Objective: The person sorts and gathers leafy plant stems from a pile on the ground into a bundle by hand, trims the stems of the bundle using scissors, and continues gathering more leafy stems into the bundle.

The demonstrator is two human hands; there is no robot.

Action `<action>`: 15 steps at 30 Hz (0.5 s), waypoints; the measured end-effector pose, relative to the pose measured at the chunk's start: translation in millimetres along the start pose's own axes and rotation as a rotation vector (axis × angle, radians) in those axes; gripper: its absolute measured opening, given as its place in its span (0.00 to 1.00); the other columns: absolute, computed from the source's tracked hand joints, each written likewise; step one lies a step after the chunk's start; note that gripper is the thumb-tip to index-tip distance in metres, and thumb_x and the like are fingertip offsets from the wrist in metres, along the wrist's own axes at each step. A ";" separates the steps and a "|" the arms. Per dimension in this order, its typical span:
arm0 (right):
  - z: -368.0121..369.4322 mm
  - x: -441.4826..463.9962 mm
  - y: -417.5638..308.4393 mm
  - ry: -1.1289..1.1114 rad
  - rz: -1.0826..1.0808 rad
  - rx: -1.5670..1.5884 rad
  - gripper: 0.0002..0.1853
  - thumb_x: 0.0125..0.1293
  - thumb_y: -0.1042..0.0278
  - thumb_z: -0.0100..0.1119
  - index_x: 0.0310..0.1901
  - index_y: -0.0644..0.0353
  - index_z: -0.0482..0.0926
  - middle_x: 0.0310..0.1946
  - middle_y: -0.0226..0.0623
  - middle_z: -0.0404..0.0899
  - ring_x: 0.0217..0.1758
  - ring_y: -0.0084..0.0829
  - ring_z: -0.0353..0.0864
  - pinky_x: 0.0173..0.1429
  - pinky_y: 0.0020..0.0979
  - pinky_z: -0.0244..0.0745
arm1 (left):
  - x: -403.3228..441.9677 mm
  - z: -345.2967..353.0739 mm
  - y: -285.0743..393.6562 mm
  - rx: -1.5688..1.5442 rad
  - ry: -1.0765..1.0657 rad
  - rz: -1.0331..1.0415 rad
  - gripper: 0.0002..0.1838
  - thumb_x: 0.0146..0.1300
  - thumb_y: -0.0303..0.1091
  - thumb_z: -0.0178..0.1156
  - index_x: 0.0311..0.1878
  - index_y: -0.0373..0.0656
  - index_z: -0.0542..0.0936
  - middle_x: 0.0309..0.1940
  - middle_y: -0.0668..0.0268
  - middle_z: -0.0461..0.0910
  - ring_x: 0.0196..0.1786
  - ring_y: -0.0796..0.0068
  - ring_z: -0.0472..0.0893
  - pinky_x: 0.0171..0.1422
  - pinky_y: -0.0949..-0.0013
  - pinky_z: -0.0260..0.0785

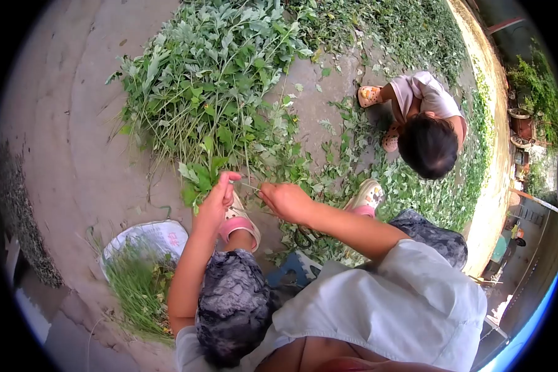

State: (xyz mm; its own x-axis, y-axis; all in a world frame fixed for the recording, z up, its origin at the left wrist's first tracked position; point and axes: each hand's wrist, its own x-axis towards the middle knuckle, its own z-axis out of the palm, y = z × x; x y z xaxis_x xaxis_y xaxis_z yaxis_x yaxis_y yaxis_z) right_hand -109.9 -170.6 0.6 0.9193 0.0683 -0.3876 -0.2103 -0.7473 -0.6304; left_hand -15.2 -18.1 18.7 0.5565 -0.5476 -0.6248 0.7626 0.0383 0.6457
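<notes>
My left hand (214, 199) is closed on a green plant stem, its fingers bent at the tips. Broad green leaves (199, 178) show just beyond these fingers; whether they belong to the same stem I cannot tell. A thin pale stretch of the stem (248, 185) runs across to my right hand (286, 201), whose fingertips pinch its other end. Both hands are above my clog (236, 217), close to the near edge of a big heap of leafy cut stalks (198, 87).
At left, a white sack (144, 237) bears long grassy stems (139, 288). Another person (431, 124) bends over leaves strewn on the ground at right. More loose leaves (409, 31) cover the far ground. Potted plants (522, 124) stand along the right edge.
</notes>
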 end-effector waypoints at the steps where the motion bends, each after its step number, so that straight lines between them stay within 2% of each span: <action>1: -2.4 -4.5 7.3 0.035 -0.008 0.074 0.12 0.63 0.63 0.42 0.29 0.65 0.66 0.19 0.49 0.72 0.24 0.51 0.73 0.29 0.46 0.68 | -1.8 -5.5 4.6 0.000 0.050 -0.003 0.20 0.64 0.40 0.45 0.54 0.38 0.66 0.15 0.79 0.52 0.17 0.89 0.50 0.21 0.81 0.41; 2: -2.0 -6.2 14.0 0.034 -0.015 0.065 0.12 0.63 0.63 0.42 0.29 0.65 0.66 0.19 0.49 0.72 0.24 0.51 0.73 0.29 0.46 0.68 | -2.5 -6.6 5.0 -0.006 0.051 0.006 0.20 0.64 0.40 0.45 0.54 0.38 0.66 0.15 0.79 0.52 0.17 0.89 0.50 0.21 0.81 0.41; 4: -16.8 -9.4 5.4 0.135 0.065 0.201 0.12 0.63 0.64 0.41 0.29 0.65 0.67 0.19 0.50 0.72 0.24 0.51 0.73 0.30 0.45 0.68 | -7.4 -3.1 4.9 0.181 -0.014 -0.054 0.23 0.63 0.38 0.48 0.60 0.42 0.62 0.16 0.79 0.53 0.19 0.89 0.52 0.22 0.82 0.42; 5: -20.4 -5.9 -2.9 0.134 0.015 0.219 0.11 0.62 0.65 0.42 0.29 0.65 0.67 0.22 0.50 0.73 0.26 0.51 0.73 0.31 0.44 0.69 | -10.6 6.2 4.3 0.273 -0.031 -0.079 0.21 0.61 0.37 0.50 0.57 0.45 0.67 0.16 0.79 0.55 0.19 0.89 0.53 0.22 0.82 0.45; 6: -17.2 -1.9 -11.0 0.136 0.012 0.216 0.11 0.62 0.65 0.42 0.29 0.65 0.67 0.22 0.50 0.73 0.26 0.51 0.73 0.31 0.44 0.69 | -6.7 0.5 -6.4 0.273 -0.032 -0.075 0.21 0.61 0.37 0.50 0.57 0.45 0.67 0.16 0.79 0.55 0.19 0.89 0.53 0.22 0.82 0.45; 7: -12.7 2.8 -20.2 0.111 -0.081 0.157 0.11 0.62 0.65 0.42 0.29 0.65 0.67 0.23 0.49 0.72 0.27 0.50 0.73 0.31 0.44 0.69 | -0.7 -0.7 -13.1 0.529 -0.074 0.080 0.19 0.61 0.37 0.51 0.55 0.44 0.70 0.15 0.79 0.56 0.18 0.89 0.52 0.22 0.82 0.46; 8: -9.7 6.0 -28.2 0.087 -0.176 0.098 0.11 0.61 0.66 0.43 0.28 0.65 0.66 0.23 0.49 0.72 0.28 0.50 0.73 0.32 0.43 0.69 | -0.9 -5.9 -17.5 0.557 -0.062 0.110 0.16 0.61 0.37 0.50 0.51 0.43 0.72 0.15 0.79 0.56 0.18 0.89 0.53 0.22 0.81 0.47; 10: -9.2 7.6 -35.5 0.139 -0.196 0.145 0.10 0.61 0.65 0.45 0.29 0.64 0.66 0.23 0.48 0.70 0.26 0.50 0.71 0.30 0.44 0.67 | -7.6 2.4 -1.2 0.615 -0.034 0.168 0.13 0.61 0.38 0.50 0.43 0.41 0.76 0.15 0.79 0.57 0.18 0.89 0.54 0.23 0.81 0.49; 12: -10.7 4.2 -23.7 0.042 -0.169 0.061 0.08 0.60 0.66 0.43 0.31 0.62 0.67 0.24 0.48 0.73 0.28 0.48 0.73 0.31 0.43 0.69 | -16.6 -3.2 2.9 0.352 0.081 0.046 0.13 0.63 0.39 0.48 0.34 0.40 0.75 0.14 0.78 0.57 0.18 0.88 0.54 0.22 0.81 0.48; 13: -7.1 -0.5 -7.8 0.009 -0.197 -0.005 0.07 0.59 0.66 0.44 0.33 0.61 0.68 0.26 0.47 0.74 0.29 0.47 0.74 0.31 0.42 0.70 | -22.1 -10.7 10.5 0.186 0.073 0.071 0.13 0.64 0.40 0.46 0.30 0.41 0.70 0.14 0.78 0.56 0.17 0.88 0.52 0.21 0.81 0.45; 15: -2.6 -13.2 27.4 -0.287 -0.033 -0.286 0.07 0.57 0.66 0.47 0.33 0.61 0.68 0.28 0.44 0.75 0.28 0.44 0.76 0.30 0.39 0.71 | -44.7 -26.1 41.5 -0.195 0.155 0.191 0.13 0.65 0.40 0.45 0.31 0.41 0.69 0.13 0.78 0.54 0.16 0.88 0.51 0.21 0.80 0.44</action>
State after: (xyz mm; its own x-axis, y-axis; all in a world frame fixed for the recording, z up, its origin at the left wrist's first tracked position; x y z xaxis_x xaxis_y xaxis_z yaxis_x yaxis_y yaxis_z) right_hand -127.0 -193.6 -9.8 0.7855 0.2464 -0.5677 -0.0443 -0.8926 -0.4487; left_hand 0.2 29.8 61.9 0.7280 -0.3816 -0.5696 0.6800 0.2960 0.6708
